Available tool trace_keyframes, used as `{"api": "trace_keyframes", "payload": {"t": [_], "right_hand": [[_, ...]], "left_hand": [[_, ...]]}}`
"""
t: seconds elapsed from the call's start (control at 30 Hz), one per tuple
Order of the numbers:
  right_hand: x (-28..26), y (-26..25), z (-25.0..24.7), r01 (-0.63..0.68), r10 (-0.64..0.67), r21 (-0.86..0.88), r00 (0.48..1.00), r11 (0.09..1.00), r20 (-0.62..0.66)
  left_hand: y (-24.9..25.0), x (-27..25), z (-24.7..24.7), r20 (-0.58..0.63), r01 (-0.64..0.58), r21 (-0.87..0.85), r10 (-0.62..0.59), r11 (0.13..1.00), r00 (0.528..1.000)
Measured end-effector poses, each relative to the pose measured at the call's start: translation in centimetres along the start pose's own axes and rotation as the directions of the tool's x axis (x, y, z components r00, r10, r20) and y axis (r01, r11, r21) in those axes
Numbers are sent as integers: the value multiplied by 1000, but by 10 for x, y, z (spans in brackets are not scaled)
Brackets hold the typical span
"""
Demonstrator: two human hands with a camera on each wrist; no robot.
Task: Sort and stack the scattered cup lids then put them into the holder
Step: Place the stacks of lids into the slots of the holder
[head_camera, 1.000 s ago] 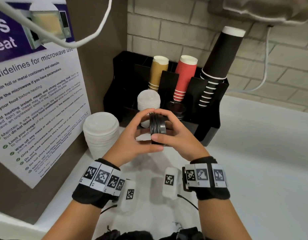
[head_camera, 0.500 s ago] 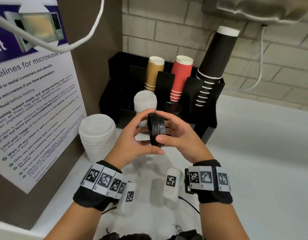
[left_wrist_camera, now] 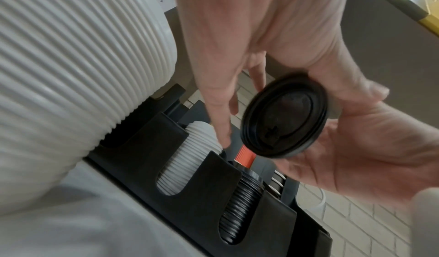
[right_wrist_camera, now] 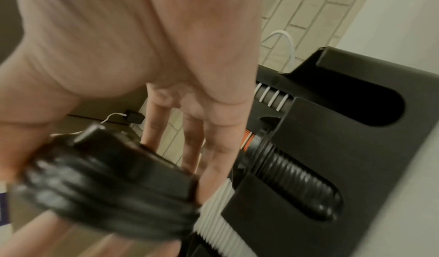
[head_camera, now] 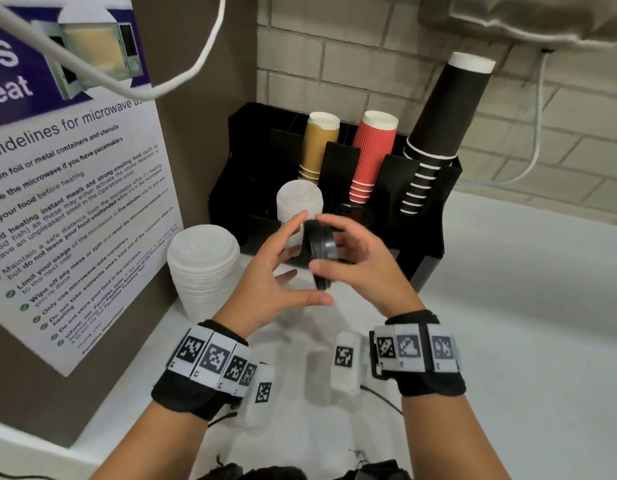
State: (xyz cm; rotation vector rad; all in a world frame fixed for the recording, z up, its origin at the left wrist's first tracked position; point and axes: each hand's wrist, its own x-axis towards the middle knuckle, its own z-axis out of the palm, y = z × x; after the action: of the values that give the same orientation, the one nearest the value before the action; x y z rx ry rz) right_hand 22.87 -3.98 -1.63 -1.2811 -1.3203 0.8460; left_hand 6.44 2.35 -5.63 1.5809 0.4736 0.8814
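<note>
Several black lids point(head_camera: 320, 249) nested on edge sit mid-frame — the right hand point(head_camera: 364, 268) pinches them, thumb below, fingers over the top rim. The left hand point(head_camera: 272, 275) hovers alongside, fingers spread, grasping nothing. Light, thin, slick plastic, I'd say — squeeze across both faces or they'll fan apart before reaching the holder point(head_camera: 435, 216) behind.

The lid stack point(head_camera: 321, 252) sits on edge between the left hand point(head_camera: 272, 282) and right hand point(head_camera: 362, 268), before the holder point(head_camera: 435, 216); 1 tall lid pile point(head_camera: 204, 268) stands left of it.
</note>
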Motion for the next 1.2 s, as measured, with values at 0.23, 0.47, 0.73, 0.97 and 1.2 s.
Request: {"api": "trace_keyframes", "payload": {"t": [0.23, 0.47, 0.73, 0.97, 1.2], "right_hand": [[63, 0, -67, 9, -106, -411, 971, 912, -214], [101, 9, -86, -77, 148, -752, 989, 655, 27], [108, 15, -77, -58, 255, -825, 961, 562, 106], [86, 30, -58, 113, 222, -979, 964, 169, 149], [70, 46, -36, 98, 167, -990, 983, -105, 80]], "left_hand": [[-4, -6, -17, -117, 125, 147, -108, 981, 987], [-2, -8, -18, -112, 144, 148, -128, 978, 985], [-2, -6, -20, -113, 143, 175, -124, 974, 986], [0, -2, -18, -89, 128, 199, -113, 972, 990], [2, 1, -13, -63, 128, 207, -118, 970, 991]]}}
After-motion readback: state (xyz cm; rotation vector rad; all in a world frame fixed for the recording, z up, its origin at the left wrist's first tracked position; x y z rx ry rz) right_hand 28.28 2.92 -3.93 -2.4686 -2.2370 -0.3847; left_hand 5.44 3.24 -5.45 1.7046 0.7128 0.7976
